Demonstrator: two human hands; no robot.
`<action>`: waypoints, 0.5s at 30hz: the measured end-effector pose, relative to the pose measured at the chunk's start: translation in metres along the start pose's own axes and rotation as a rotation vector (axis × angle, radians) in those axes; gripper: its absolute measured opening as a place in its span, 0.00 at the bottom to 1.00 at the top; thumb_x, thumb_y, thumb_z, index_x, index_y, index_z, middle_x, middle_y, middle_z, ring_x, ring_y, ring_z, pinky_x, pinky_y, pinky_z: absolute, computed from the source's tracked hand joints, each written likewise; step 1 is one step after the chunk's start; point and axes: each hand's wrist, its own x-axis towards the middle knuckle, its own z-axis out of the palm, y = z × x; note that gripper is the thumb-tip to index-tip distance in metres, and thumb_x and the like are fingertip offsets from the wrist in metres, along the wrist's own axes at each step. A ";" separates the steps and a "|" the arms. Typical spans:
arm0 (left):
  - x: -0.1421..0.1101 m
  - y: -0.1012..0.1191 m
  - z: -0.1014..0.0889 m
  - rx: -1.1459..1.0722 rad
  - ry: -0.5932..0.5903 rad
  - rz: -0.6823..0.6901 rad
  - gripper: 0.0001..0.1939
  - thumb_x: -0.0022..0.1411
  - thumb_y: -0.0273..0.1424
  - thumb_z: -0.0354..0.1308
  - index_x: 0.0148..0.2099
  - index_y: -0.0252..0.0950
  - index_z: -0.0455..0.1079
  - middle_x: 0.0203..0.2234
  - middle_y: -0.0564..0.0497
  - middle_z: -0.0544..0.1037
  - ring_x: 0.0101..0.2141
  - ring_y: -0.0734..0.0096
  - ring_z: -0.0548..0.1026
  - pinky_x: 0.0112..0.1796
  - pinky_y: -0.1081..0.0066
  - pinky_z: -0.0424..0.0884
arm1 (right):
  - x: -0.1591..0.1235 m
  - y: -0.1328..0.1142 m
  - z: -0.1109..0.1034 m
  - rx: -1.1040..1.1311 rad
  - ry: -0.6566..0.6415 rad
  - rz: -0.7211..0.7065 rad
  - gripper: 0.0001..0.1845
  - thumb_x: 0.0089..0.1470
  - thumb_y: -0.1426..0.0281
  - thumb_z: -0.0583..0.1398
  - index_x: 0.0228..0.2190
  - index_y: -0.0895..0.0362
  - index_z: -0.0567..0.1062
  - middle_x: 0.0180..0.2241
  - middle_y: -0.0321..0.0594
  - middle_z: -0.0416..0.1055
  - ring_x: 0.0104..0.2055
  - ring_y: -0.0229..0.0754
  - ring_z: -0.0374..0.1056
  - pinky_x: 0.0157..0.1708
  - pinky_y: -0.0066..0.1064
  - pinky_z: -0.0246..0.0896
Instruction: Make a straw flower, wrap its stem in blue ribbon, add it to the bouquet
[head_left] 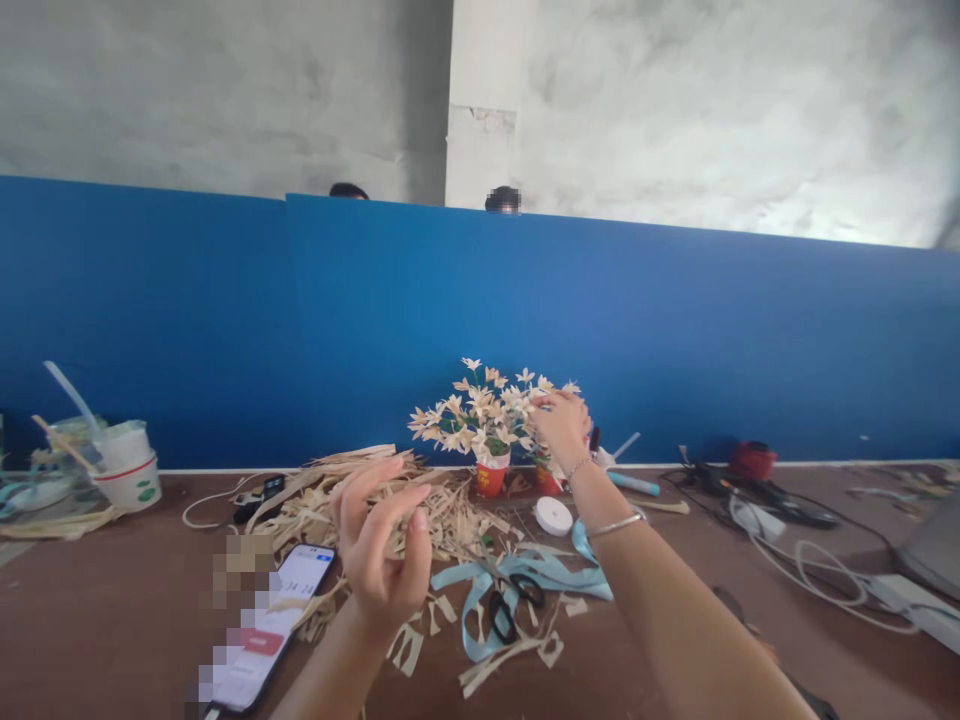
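Note:
My left hand (381, 540) hovers over the table with its fingers half bent and apart, holding nothing. My right hand (562, 425) reaches to the back, its fingertips closed on a pale flower at the upper right of the cream flower bunch (480, 408). The flowers stand in a small red and white pot (492, 474). Behind my right wrist, a second red pot (547, 482) is partly hidden. Dry, straw-coloured strips (442, 520) are heaped beneath and beyond my left hand. Black-handled scissors (504, 612) lie on light blue ribbon (559, 572) between my forearms.
A phone (274, 630) lies left of my left hand. Near the pots sits a white roll (553, 516). A paper cup (129, 475) stands at far left; white cables (817, 580) and a red object (752, 460) are at right. A blue partition (337, 330) borders the back; two heads show above it.

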 end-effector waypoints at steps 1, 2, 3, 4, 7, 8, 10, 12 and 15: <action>0.000 0.000 0.000 0.000 -0.002 0.001 0.09 0.52 0.24 0.53 0.37 0.37 0.70 0.43 0.44 0.70 0.45 0.58 0.68 0.44 0.54 0.64 | 0.001 -0.001 -0.002 -0.026 -0.005 0.020 0.07 0.38 0.68 0.57 0.23 0.56 0.73 0.44 0.43 0.64 0.49 0.51 0.55 0.50 0.46 0.43; 0.000 0.000 0.000 -0.001 -0.005 -0.001 0.09 0.52 0.24 0.53 0.37 0.37 0.70 0.43 0.44 0.70 0.45 0.58 0.68 0.44 0.54 0.64 | 0.002 -0.002 -0.004 -0.056 -0.015 0.032 0.06 0.36 0.69 0.58 0.23 0.56 0.73 0.43 0.42 0.64 0.48 0.51 0.54 0.50 0.46 0.43; -0.001 0.000 0.000 0.000 -0.007 -0.004 0.09 0.52 0.24 0.53 0.37 0.37 0.70 0.43 0.44 0.70 0.45 0.57 0.67 0.44 0.54 0.63 | 0.003 -0.003 -0.006 -0.099 -0.030 0.045 0.07 0.35 0.69 0.59 0.23 0.55 0.72 0.43 0.43 0.64 0.48 0.52 0.54 0.49 0.46 0.43; -0.001 0.000 0.000 0.000 -0.009 -0.010 0.10 0.52 0.24 0.53 0.37 0.37 0.70 0.43 0.44 0.70 0.46 0.57 0.67 0.45 0.54 0.63 | 0.005 -0.003 -0.008 -0.156 -0.051 0.059 0.08 0.34 0.69 0.59 0.24 0.56 0.72 0.42 0.43 0.63 0.48 0.52 0.55 0.49 0.45 0.43; -0.002 0.000 0.000 -0.008 -0.013 -0.022 0.10 0.51 0.23 0.53 0.38 0.37 0.70 0.45 0.44 0.69 0.47 0.56 0.66 0.45 0.53 0.63 | 0.008 -0.004 -0.013 -0.347 -0.126 0.110 0.18 0.33 0.66 0.61 0.32 0.58 0.69 0.41 0.47 0.62 0.47 0.54 0.55 0.47 0.45 0.46; -0.003 0.000 0.000 -0.013 -0.013 -0.021 0.11 0.51 0.23 0.54 0.38 0.37 0.70 0.45 0.44 0.69 0.47 0.55 0.65 0.45 0.53 0.63 | 0.008 -0.004 -0.013 -0.388 -0.145 0.124 0.21 0.34 0.65 0.61 0.34 0.59 0.68 0.42 0.49 0.62 0.48 0.54 0.55 0.46 0.46 0.46; -0.002 0.001 0.001 -0.026 -0.010 -0.013 0.11 0.50 0.22 0.54 0.38 0.37 0.70 0.44 0.44 0.69 0.47 0.55 0.66 0.45 0.52 0.63 | 0.009 -0.003 -0.013 -0.412 -0.164 0.137 0.25 0.34 0.63 0.62 0.36 0.60 0.66 0.43 0.51 0.61 0.48 0.55 0.54 0.46 0.46 0.47; -0.002 0.001 0.001 -0.033 -0.003 -0.006 0.11 0.50 0.22 0.54 0.37 0.37 0.70 0.43 0.43 0.70 0.47 0.55 0.66 0.45 0.52 0.63 | 0.010 -0.001 -0.012 -0.400 -0.167 0.138 0.26 0.34 0.61 0.62 0.37 0.59 0.65 0.43 0.51 0.61 0.49 0.56 0.54 0.45 0.47 0.47; -0.001 0.002 0.001 -0.030 0.004 -0.008 0.11 0.50 0.22 0.54 0.37 0.36 0.71 0.42 0.43 0.70 0.45 0.55 0.67 0.45 0.52 0.63 | 0.013 0.006 -0.012 -0.364 -0.159 0.117 0.28 0.33 0.57 0.62 0.37 0.57 0.65 0.43 0.50 0.61 0.49 0.56 0.54 0.45 0.47 0.48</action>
